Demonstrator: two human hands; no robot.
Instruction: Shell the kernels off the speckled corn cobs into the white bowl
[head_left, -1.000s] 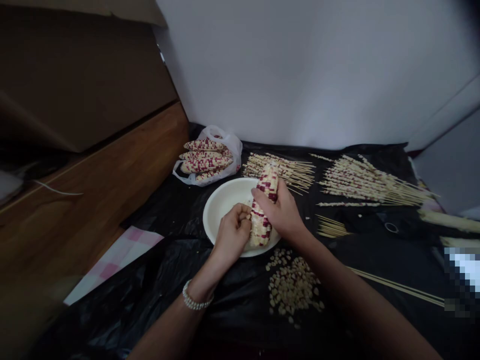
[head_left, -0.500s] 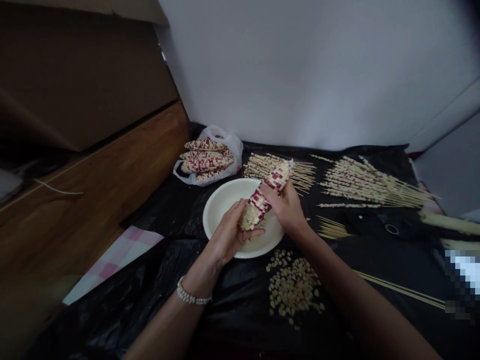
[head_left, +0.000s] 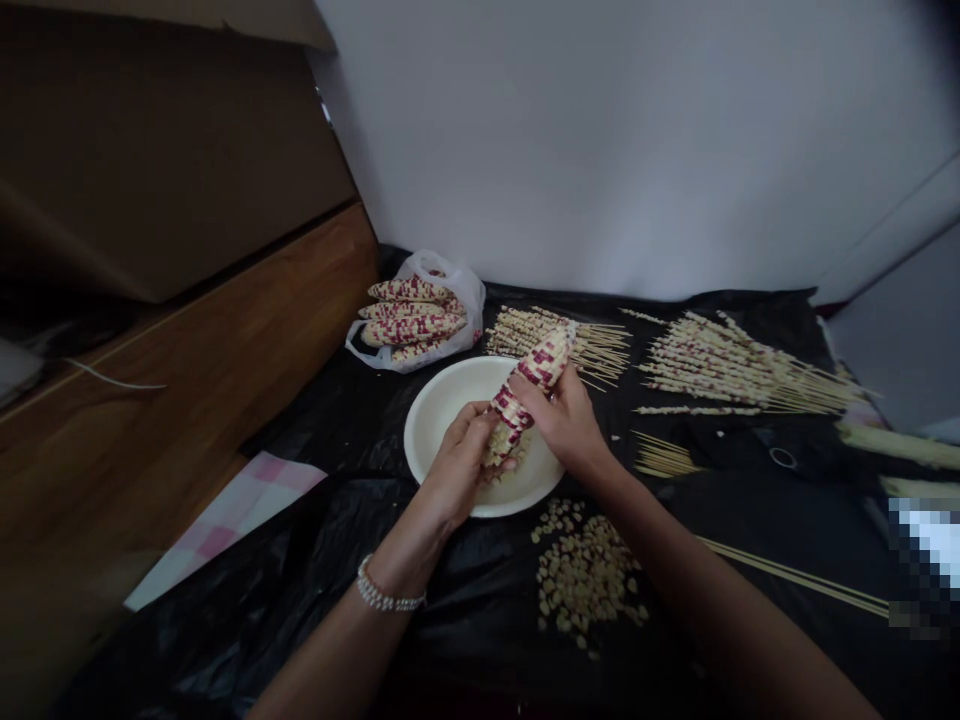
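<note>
An ear of corn with cream and dark red kernels is held tilted over a white bowl. My right hand is wrapped round its middle, thumb on top. At the lower end, where the kernels are partly gone, my left hand grips the ear with its thumb pressed on the kernels. Some loose kernels show in the bowl below; the hands hide part of the bowl.
Behind the bowl, a plastic bag holds several corn ears. Skewers strung with kernels lie at the right, bare sticks nearer. A kernel pile sits on the black sheet. A white wall stands behind.
My left hand's fingers have closed round the lower end, the thumb now on the kernels. The ear has shifted slightly left and down, and more loose kernels show in the bowl.
</note>
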